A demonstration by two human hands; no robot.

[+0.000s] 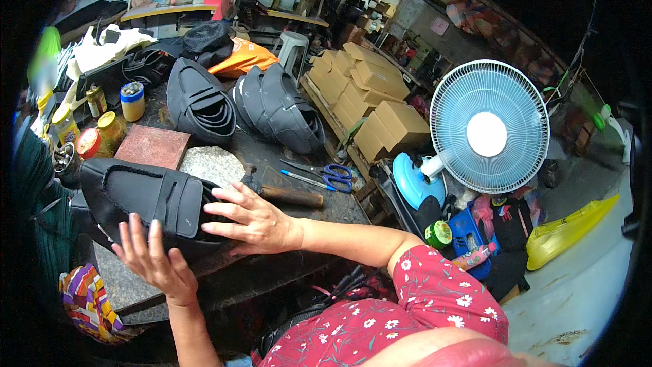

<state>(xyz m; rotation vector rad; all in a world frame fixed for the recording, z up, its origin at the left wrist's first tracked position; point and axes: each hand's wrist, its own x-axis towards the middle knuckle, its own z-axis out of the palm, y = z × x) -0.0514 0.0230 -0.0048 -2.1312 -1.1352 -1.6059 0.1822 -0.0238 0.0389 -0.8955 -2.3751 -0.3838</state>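
A stack of black shoe uppers (132, 194) lies on the near left part of the workbench, with straps across its top. My right hand (259, 223) rests its spread fingers on the stack's right end. At the near edge of the stack is my left hand (159, 263), fingers stretched apart and not wrapped round anything. Just beyond the stack sit a reddish square slab (153, 147) and a pale round stone slab (212, 166). A wooden-handled tool (292, 196) lies beside my right hand, its head partly hidden.
Two more bundles of black uppers (200, 103) stand farther back. Blue-handled scissors (333, 175) and a pen (307, 179) lie on the right. Jars (110, 128) line the left. Cardboard boxes (367, 85) and a fan (487, 132) stand right of the bench.
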